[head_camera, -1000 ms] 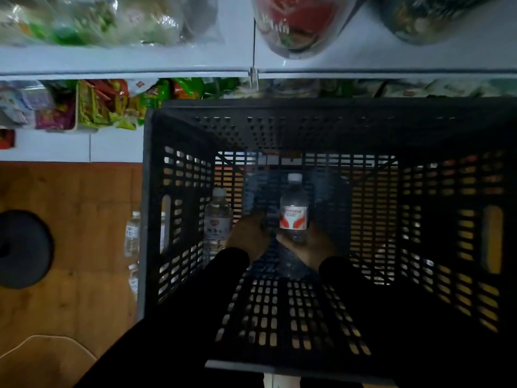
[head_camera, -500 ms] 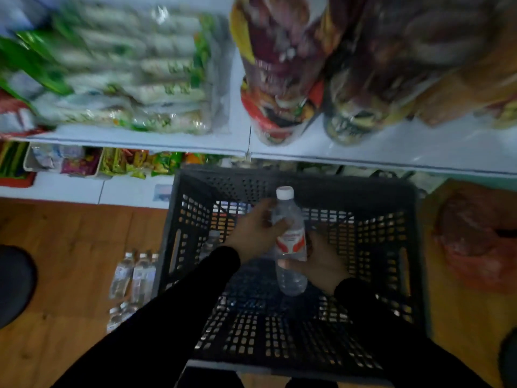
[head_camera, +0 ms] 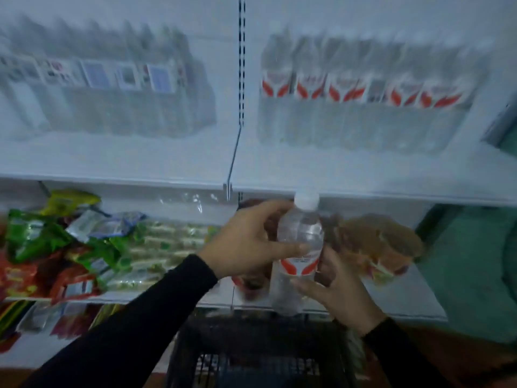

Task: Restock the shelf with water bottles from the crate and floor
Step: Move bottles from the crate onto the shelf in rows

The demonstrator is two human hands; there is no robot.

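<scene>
Both hands hold one water bottle (head_camera: 300, 242) upright, in front of the edge of the water shelf (head_camera: 363, 175) and above the dark crate (head_camera: 251, 357). The left hand (head_camera: 246, 242) curls around its shoulder, thumb in front; the right hand (head_camera: 333, 287) supports the lower part, fingers around the label.

I think the main risk is at the shelf edge: the white cap is almost at that level, so a lift that is too short can knock it. Another risk is the standing row of red-label bottles (head_camera: 361, 91): a new bottle pushed in too fast can tip its neighbours.

Counted: one bottle in the hands, one crate. The right row shows about six bottles at the front, and the left group (head_camera: 112, 79) is too blurred to count.
</scene>
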